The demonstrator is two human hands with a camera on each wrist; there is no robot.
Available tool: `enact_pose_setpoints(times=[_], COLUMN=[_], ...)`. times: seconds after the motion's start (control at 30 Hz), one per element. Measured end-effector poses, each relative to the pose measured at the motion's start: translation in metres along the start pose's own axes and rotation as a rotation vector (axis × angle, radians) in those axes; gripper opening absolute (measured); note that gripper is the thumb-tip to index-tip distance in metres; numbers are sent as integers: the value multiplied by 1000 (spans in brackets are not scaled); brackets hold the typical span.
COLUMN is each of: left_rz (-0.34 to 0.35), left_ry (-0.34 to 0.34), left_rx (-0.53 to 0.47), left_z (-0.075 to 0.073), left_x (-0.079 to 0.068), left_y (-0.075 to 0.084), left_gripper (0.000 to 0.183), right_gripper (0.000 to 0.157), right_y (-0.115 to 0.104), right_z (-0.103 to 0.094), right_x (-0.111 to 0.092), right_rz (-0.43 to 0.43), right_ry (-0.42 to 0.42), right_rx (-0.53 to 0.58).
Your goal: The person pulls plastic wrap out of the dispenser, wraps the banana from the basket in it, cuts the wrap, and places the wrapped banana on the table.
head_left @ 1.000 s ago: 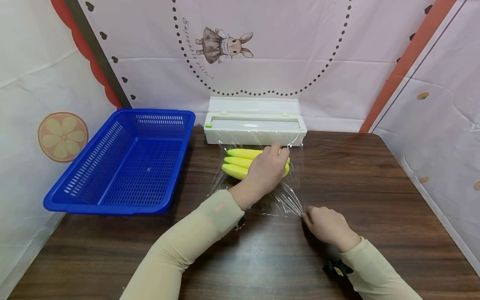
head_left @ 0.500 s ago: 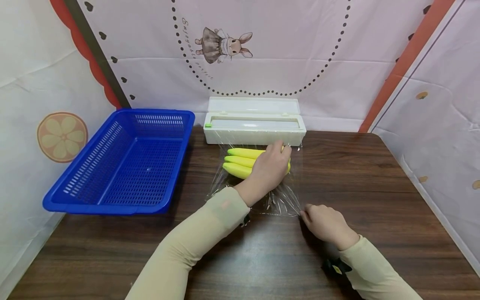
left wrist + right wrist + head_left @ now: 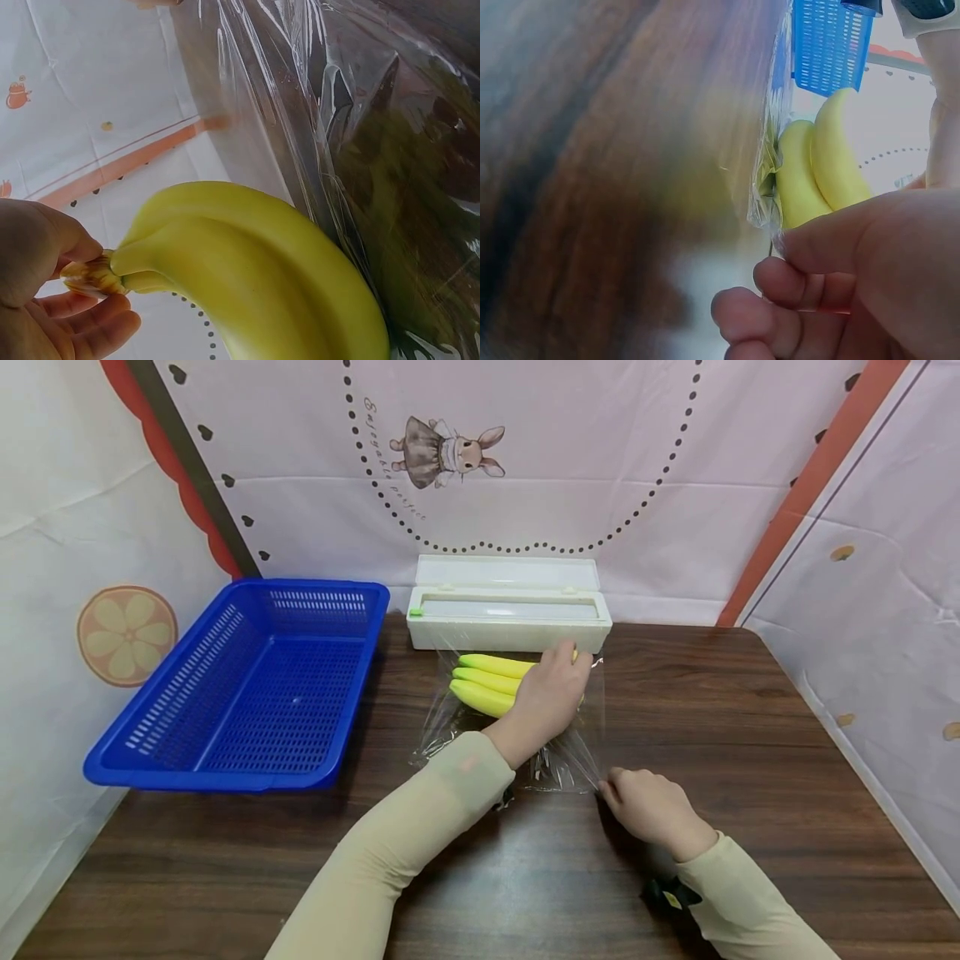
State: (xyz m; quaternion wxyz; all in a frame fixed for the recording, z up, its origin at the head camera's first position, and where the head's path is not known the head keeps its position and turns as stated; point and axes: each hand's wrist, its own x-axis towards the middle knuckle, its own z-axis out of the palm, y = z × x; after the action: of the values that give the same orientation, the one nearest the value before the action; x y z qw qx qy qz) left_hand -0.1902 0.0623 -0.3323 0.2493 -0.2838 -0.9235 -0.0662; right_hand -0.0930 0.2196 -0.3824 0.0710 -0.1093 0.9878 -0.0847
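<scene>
A bunch of yellow bananas (image 3: 480,695) with green tips lies over a sheet of clear cling film (image 3: 551,774) in the middle of the table. My left hand (image 3: 550,692) reaches across it and pinches the brown stem (image 3: 94,276) between thumb and fingers, as the left wrist view shows. Part of the bunch is hidden under that hand in the head view. At the film's near right corner, my right hand (image 3: 651,806) pinches the film between thumb and forefinger, and creases run from there toward the bananas.
Behind the bananas stands a white cling film dispenser (image 3: 510,635) with its lid raised, the film reaching forward from it. A blue plastic basket (image 3: 217,778) sits at the left of the brown wooden table (image 3: 720,718). Printed cloth walls (image 3: 570,443) enclose the back and sides.
My left hand has shifted slightly right with the bananas, its forearm following. The film's creases near my right hand have spread and slackened a little; that hand has barely moved.
</scene>
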Motion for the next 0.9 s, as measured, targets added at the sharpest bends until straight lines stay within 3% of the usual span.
enact_pose_setpoints(times=[0.2,0.7,0.9], left_rz=[10,-5,-15], left_ry=[-11,-34,-142], left_rx=[26,52,100], left_z=[3,7,8], left_x=[0,9,10], left_y=[4,11,16], left_gripper=[21,20,31], right_gripper=[29,30,29], right_y=[-1,-1,-1], right_z=[0,0,0], right_x=[-2,0,1], right_rz=[8,1,5], right_ry=[-29,-3,-12], right_rx=[23,18,20])
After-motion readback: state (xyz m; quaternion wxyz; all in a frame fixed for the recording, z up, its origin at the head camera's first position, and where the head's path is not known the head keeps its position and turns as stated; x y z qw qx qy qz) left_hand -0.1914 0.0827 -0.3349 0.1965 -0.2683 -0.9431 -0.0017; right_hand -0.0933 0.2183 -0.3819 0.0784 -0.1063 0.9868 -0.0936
